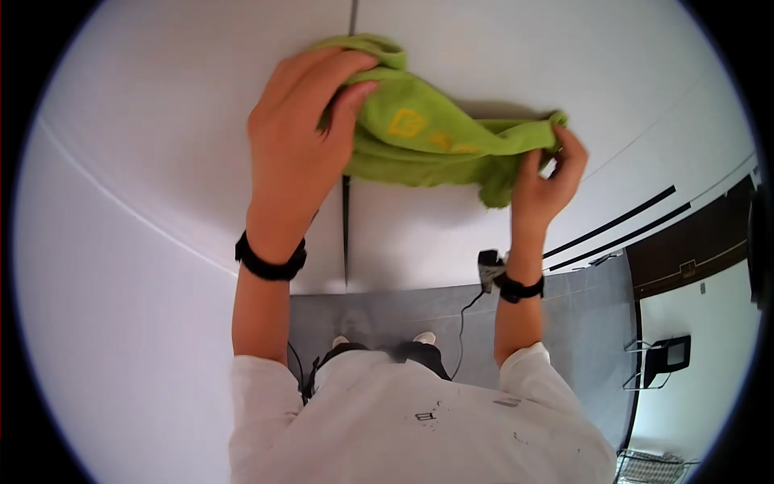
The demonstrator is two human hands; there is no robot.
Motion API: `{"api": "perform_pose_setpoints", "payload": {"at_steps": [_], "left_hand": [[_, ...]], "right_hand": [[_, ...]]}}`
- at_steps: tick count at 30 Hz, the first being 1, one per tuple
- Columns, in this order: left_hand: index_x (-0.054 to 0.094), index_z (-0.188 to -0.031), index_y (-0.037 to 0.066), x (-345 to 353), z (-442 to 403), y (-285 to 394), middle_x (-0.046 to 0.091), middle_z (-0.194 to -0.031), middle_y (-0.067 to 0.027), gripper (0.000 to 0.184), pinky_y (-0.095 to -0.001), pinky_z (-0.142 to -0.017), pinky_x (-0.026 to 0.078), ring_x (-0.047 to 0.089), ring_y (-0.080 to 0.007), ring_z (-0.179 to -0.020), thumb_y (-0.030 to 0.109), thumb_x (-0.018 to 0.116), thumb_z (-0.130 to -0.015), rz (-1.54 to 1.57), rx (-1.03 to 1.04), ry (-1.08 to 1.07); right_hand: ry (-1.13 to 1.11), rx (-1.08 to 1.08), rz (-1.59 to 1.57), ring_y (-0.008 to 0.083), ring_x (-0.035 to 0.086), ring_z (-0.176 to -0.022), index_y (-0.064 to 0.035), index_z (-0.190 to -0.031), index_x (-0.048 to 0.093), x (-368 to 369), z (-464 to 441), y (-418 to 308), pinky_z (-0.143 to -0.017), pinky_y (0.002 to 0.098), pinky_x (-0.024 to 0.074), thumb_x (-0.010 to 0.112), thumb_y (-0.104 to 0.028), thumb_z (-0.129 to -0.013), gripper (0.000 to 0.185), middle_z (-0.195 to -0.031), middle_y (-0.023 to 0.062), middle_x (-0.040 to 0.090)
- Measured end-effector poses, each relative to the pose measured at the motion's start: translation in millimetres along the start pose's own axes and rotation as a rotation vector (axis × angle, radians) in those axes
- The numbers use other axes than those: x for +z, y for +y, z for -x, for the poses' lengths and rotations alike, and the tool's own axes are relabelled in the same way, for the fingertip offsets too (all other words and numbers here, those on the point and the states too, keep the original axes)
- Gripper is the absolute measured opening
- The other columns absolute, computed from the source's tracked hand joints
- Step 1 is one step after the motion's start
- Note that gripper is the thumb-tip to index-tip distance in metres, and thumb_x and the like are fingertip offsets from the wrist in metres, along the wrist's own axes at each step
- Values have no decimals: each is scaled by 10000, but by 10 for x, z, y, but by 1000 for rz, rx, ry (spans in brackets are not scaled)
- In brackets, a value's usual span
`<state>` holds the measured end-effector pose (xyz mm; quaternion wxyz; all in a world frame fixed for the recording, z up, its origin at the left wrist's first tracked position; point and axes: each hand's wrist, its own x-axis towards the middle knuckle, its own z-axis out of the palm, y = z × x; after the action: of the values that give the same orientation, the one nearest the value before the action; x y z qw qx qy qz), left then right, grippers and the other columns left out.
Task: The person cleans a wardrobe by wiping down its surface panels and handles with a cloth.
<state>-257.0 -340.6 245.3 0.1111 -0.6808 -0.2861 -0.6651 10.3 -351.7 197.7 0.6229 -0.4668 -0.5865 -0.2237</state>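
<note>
A green cloth (419, 121) with yellow printing is stretched sideways over the white surface, bunched and folded along its length. My left hand (302, 125) grips its left end, thumb on top and fingers wrapped over the folds. At the cloth's right end, my right hand (551, 177) pinches a corner between thumb and fingers. A loose bunched part of the cloth hangs just left of my right hand. Both wrists wear black bands.
The white surface (435, 242) has a dark seam (347, 226) running through it. A device with a cable (488, 270) is at my right wrist. Grey floor (387, 315) lies below, with my feet on it. A black chair (669, 355) stands far right, near a brown door (693, 242).
</note>
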Motion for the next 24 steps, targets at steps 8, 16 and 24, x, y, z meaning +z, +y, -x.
{"api": "perform_pose_setpoints", "payload": {"at_steps": [8, 16, 24], "left_hand": [[682, -930, 60, 197, 85, 114, 671, -920, -80, 182, -298, -689, 508, 627, -225, -831, 9, 733, -763, -331, -45, 179], [634, -1025, -32, 543, -39, 327, 654, -1025, -148, 169, -336, -764, 508, 620, -229, -877, 101, 620, -923, -416, -39, 295], [617, -1054, -12, 493, -358, 848, 630, -1037, -129, 186, -359, -809, 482, 591, -261, -926, 121, 604, -926, -319, -139, 255]], "right_hand": [[-27, 103, 6, 303, 555, -998, -63, -1049, 654, -95, 689, 354, -830, 377, 473, 625, 98, -734, 355, -1039, 133, 569], [9, 156, -197, 264, 569, -888, -120, -1014, 638, -211, 513, 485, -627, 361, 497, 665, 29, -727, 324, -991, 71, 542], [143, 306, -151, 280, 556, -951, -80, -1021, 613, -530, 167, 75, -736, 368, 499, 633, 36, -766, 281, -1032, 73, 542]]}}
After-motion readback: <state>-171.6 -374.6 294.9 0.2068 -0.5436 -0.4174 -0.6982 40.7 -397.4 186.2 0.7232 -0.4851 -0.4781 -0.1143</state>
